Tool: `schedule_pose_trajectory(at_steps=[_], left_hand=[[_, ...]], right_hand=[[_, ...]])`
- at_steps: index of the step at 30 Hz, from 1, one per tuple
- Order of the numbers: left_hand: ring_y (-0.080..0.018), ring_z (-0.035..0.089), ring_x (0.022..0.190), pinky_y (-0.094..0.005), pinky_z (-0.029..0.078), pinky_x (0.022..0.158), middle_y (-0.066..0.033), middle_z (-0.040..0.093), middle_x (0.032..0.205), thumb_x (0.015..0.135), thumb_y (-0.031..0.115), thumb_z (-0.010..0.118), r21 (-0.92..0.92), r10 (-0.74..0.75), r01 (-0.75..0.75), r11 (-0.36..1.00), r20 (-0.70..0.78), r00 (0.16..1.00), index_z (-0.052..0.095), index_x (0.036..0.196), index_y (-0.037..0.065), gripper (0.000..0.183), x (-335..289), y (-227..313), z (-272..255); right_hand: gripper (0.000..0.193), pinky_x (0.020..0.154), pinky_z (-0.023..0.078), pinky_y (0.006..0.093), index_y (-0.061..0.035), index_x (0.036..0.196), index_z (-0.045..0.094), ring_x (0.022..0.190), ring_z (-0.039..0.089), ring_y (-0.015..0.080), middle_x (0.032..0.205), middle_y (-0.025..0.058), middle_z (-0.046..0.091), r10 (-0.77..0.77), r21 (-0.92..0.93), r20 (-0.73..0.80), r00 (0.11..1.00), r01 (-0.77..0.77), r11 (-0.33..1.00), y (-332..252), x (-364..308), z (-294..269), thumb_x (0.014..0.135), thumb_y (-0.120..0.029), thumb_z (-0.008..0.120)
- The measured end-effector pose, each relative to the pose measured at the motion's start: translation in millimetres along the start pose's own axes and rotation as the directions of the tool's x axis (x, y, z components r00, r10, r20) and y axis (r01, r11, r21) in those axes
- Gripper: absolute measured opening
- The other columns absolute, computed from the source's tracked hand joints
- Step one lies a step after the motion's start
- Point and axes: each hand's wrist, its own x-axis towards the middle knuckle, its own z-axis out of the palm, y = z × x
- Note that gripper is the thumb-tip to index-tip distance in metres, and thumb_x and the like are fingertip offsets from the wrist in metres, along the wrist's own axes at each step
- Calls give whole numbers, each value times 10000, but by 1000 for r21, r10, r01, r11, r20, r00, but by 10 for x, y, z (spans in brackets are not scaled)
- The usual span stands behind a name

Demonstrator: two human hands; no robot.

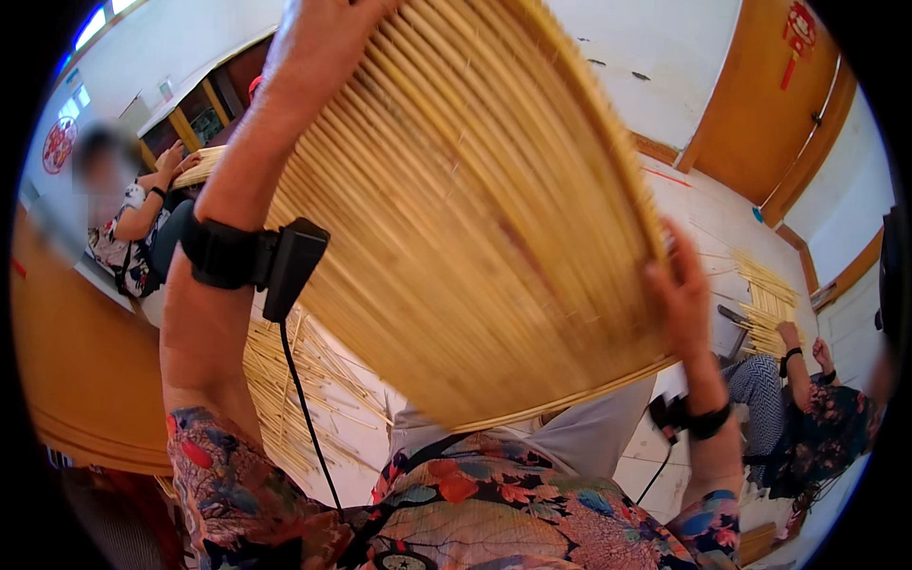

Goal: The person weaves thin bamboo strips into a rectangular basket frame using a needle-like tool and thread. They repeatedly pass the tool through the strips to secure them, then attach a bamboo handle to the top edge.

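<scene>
Over the person's lap, a broad panel (475, 228) of pale yellow slats stands tilted, its lower edge close to the grey trousers (603, 432). Below and left of the panel, loose sticks (285, 399) lie scattered across the floor. At the panel's upper left edge the left hand (332, 33) reaches its fingers onto the slats; the frame cuts it off, so I cannot tell how far it closes. On the panel's right edge, near the lower corner, the blurred right hand (680, 294) is part-closed, gripping the rim, well apart from the left.
</scene>
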Motion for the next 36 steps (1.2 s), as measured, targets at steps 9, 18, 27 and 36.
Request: schedule_pose_trajectory(at_steps=[9, 18, 27, 36], left_hand=[[-360, 607, 734, -418, 461, 646, -217, 598, 764, 910, 395, 581, -83, -161, 158, 984, -31, 986, 558, 918, -25, 421, -826, -22, 164], [-359, 622, 790, -435, 480, 720, -252, 631, 846, 918, 278, 567, -192, -531, 647, 738, 427, 732, 555, 1035, -56, 354, -2272, -273, 1203], [-326, 633, 869, -393, 487, 757, -225, 640, 953, 920, 214, 576, -57, -592, 680, 731, 443, 673, 478, 1227, -45, 413, -2419, -866, 1976], [-467, 544, 953, -488, 451, 818, -296, 569, 986, 903, 101, 524, -10, -579, 683, 731, 521, 627, 460, 996, -57, 194, -2203, -869, 2236]], right_hand=[[445, 823, 457, 218, -63, 1315, 541, 886, 551, 65, 1037, -11, 616, -49, -290, 369, 928, 165, 943, -1145, 1030, -1180, 879, -116, 611], [408, 880, 469, 348, -78, 1236, 603, 972, 601, 252, 1025, 125, 639, 69, -527, 410, 910, 175, 831, 965, 627, -588, 882, -279, 630], [433, 843, 467, 401, -67, 1163, 622, 985, 585, 352, 1024, 201, 602, 405, -709, 437, 803, 30, 705, 1496, 693, 38, 872, -387, 630], [383, 806, 483, 418, -78, 1094, 645, 922, 607, 344, 974, 180, 633, 439, -753, 582, 685, 249, 609, 1477, 1185, 124, 837, -361, 663]])
